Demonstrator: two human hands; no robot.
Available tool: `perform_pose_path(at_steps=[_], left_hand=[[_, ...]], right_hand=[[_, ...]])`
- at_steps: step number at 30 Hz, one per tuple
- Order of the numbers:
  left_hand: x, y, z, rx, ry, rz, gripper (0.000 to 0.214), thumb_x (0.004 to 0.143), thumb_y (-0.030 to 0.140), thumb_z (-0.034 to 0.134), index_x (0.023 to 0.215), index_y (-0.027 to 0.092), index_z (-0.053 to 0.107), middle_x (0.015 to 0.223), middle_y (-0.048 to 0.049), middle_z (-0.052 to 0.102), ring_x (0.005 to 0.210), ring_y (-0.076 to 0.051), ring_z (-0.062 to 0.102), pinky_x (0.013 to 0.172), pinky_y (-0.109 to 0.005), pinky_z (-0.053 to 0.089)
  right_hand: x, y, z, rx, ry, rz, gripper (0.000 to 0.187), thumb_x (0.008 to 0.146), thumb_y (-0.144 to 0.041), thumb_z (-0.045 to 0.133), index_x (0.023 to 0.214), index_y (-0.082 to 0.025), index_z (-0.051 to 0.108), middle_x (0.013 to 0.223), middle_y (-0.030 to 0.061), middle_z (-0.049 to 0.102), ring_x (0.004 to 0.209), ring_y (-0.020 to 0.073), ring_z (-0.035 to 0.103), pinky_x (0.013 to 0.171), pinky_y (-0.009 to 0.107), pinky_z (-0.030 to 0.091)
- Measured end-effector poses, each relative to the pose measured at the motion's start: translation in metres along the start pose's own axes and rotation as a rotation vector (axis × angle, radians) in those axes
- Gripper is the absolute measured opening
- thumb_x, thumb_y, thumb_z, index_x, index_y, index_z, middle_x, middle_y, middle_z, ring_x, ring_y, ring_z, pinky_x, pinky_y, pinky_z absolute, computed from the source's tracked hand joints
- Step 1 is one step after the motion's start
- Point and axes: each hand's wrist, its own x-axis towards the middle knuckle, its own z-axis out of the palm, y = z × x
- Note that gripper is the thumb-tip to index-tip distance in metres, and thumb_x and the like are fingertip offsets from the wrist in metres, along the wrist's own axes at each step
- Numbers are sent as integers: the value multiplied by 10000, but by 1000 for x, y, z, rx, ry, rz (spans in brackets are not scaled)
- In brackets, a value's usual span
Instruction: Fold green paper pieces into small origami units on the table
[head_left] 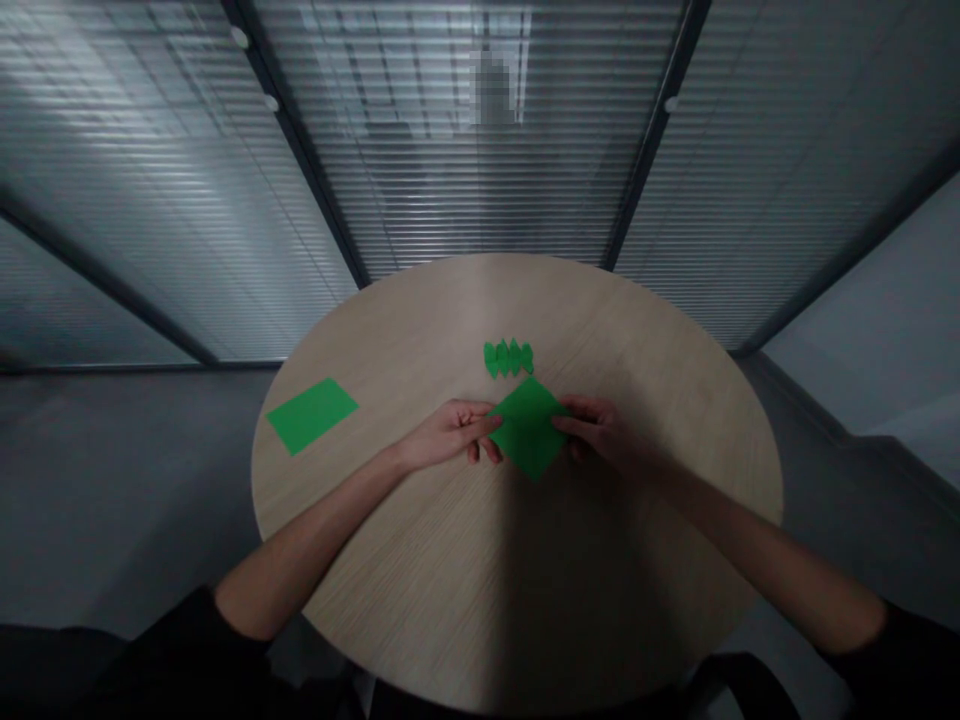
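A square sheet of green paper is held above the table, turned so that one corner points toward me. My left hand pinches its left corner, thumb on top and fingers beneath. At the opposite corner, my right hand grips it the same way. Just beyond the sheet lies a row of several small folded green paper pieces, pointed at their ends. Farther left, a flat green paper stack or sheet rests on the tabletop; its thickness cannot be made out.
The round wooden table carries all of the paper. Glass panels with blinds stand right behind its far edge. A dark chair part shows at the lower right. My shadow falls across the near tabletop.
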Motion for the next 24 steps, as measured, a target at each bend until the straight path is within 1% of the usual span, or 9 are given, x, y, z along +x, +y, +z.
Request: perform_pose_path(at_steps=[2, 5, 8, 12, 14, 18, 20, 22, 24], left_hand=[[0, 0, 0, -11, 10, 6, 371, 962, 489, 601, 963, 127, 681, 754, -69, 754, 641, -134, 709, 521, -191, 486], [0, -1, 0, -46, 16, 27, 340, 961, 448, 616, 1073, 132, 669, 771, -60, 754, 659, -140, 720, 531, -196, 494], [1, -3, 0, -108, 17, 38, 371, 949, 413, 638, 1190, 132, 645, 782, -61, 756, 669, -146, 728, 543, -200, 507], [2, -7, 0, -217, 48, 39, 427, 915, 347, 679, 1278, 132, 613, 797, -69, 758, 661, -155, 728, 536, -207, 522], [2, -7, 0, -255, 62, 35, 408, 906, 310, 676, 1265, 123, 626, 807, -78, 759, 671, -159, 726, 546, -216, 537], [2, -8, 0, -291, 90, 23, 315, 887, 246, 641, 1171, 115, 677, 827, -88, 753, 694, -161, 724, 572, -228, 561], [2, -8, 0, -306, 94, 27, 309, 862, 230, 642, 1148, 120, 684, 844, -86, 746, 691, -165, 721, 575, -244, 575], [2, -7, 1, -313, 92, 26, 325, 848, 249, 659, 1147, 123, 680, 861, -87, 740, 683, -172, 717, 582, -268, 592], [2, -5, 2, -306, 111, 19, 335, 858, 320, 681, 1125, 118, 682, 861, -84, 725, 656, -169, 703, 580, -285, 600]], right_hand=[[0, 1, 1, 18, 31, 1, 321, 782, -459, 728, 925, -181, 657, 687, -19, 581, 476, 80, 484, 427, 216, 380], [1, 2, 3, 44, 56, 9, 320, 779, -439, 727, 965, -185, 668, 718, -5, 606, 496, 86, 486, 431, 218, 375], [1, 2, 2, 81, 63, 10, 354, 765, -418, 731, 1028, -189, 676, 780, 11, 643, 533, 94, 518, 448, 215, 387], [2, 1, -1, 110, 46, 13, 377, 743, -401, 738, 1052, -191, 689, 728, -8, 633, 516, 94, 518, 457, 218, 403], [2, 1, -2, 114, 27, 21, 374, 742, -386, 738, 1058, -190, 697, 721, -9, 643, 512, 97, 532, 465, 222, 417], [0, -1, -4, 113, -20, 20, 345, 759, -354, 716, 1063, -191, 714, 745, 1, 671, 542, 107, 577, 510, 237, 462], [-2, -1, -4, 113, -46, 10, 354, 764, -349, 712, 1080, -191, 712, 758, 4, 680, 562, 113, 597, 528, 241, 476], [-3, -1, -5, 98, -79, 3, 376, 769, -344, 718, 1113, -192, 700, 768, 7, 689, 574, 117, 609, 537, 239, 480], [-5, -1, -6, 75, -119, -9, 399, 780, -338, 729, 1150, -196, 686, 786, 9, 696, 592, 118, 619, 550, 234, 481]])
